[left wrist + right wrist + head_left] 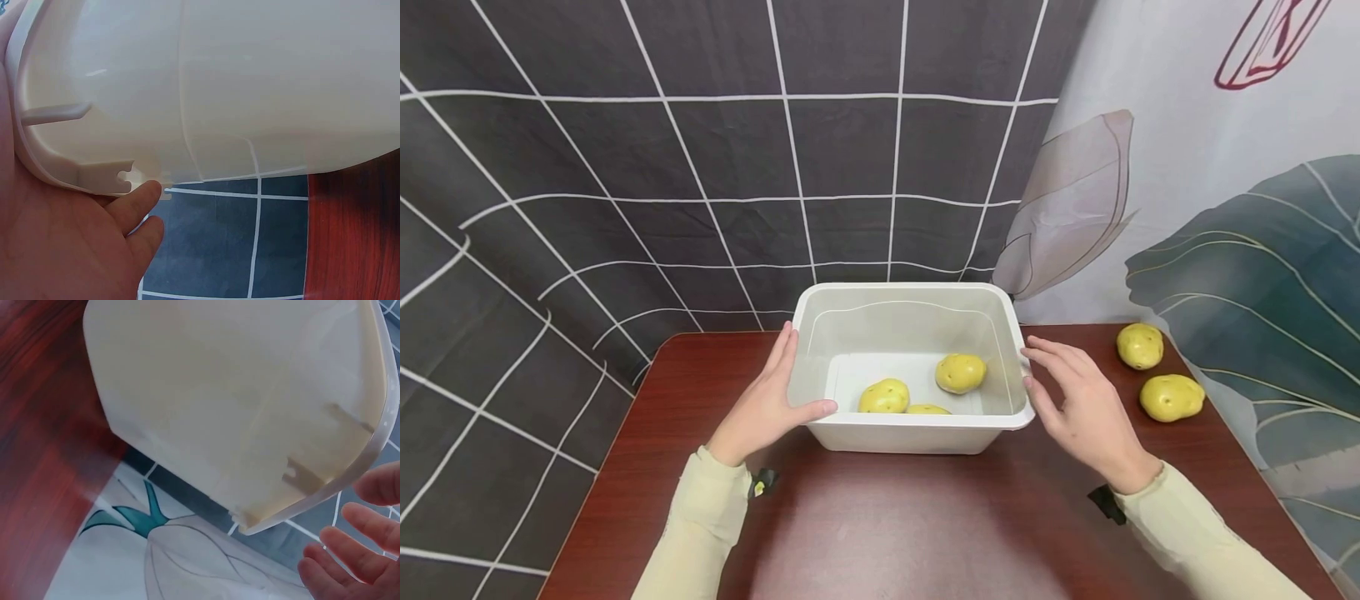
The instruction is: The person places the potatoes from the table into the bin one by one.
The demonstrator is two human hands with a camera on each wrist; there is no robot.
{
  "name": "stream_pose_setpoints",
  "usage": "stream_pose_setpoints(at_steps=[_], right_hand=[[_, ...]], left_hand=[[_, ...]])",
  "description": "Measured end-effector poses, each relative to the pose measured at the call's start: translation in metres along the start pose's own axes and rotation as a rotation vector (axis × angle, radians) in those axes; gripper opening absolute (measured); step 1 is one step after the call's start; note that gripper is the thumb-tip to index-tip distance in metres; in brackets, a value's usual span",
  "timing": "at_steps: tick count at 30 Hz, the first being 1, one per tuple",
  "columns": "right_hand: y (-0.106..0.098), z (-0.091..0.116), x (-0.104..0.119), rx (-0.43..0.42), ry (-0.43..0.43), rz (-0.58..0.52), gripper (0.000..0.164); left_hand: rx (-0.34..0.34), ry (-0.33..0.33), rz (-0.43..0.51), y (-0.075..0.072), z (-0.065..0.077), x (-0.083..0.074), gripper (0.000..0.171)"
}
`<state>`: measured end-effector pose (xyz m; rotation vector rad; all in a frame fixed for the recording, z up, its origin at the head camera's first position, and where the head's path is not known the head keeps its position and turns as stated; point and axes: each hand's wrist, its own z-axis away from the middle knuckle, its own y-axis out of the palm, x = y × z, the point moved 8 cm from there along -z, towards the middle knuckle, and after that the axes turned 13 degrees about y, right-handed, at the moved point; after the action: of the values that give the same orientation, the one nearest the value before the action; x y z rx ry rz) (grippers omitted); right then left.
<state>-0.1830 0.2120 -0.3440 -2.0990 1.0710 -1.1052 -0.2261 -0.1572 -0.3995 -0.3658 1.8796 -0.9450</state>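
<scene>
A pale grey plastic bin (902, 437) stands at the back of the table, with three yellow potatoes in it: one potato (961, 373) at the right, another (883, 396) near the front, and a third (928, 409) partly hidden by the front rim. My left hand (760, 412) lies along the bin's left side, fingers extended, thumb at the front rim. In the left wrist view, its fingertips (147, 195) show beneath the rim. At the right side, my right hand (1086, 408) has loosely bent fingers close to the rim. The right wrist view shows these fingers (356, 550) apart from the bin wall.
Two more potatoes, one (1140, 346) behind the other (1172, 397), lie on the reddish-brown table (880, 525) near its right edge. A dark gridded curtain (715, 150) hangs behind and to the left. A white leaf-patterned curtain (1180, 167) borders the right side.
</scene>
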Motion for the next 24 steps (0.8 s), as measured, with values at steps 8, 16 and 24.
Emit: stream_pose_setpoints(at_steps=[8, 16, 24], right_hand=[[-0.003, 0.000, -0.011, 0.009, 0.031, 0.020, 0.041], [-0.006, -0.003, -0.023, 0.002, 0.060, 0.042, 0.040], [-0.012, -0.008, -0.038, -0.010, 0.110, 0.054, 0.040]], left_hand=[[-0.001, 0.001, 0.004, -0.001, 0.000, -0.001, 0.119], [-0.001, 0.001, 0.002, -0.001, 0.000, -0.001, 0.119], [0.000, 0.002, 0.000, -0.001, 0.000, -0.002, 0.119]])
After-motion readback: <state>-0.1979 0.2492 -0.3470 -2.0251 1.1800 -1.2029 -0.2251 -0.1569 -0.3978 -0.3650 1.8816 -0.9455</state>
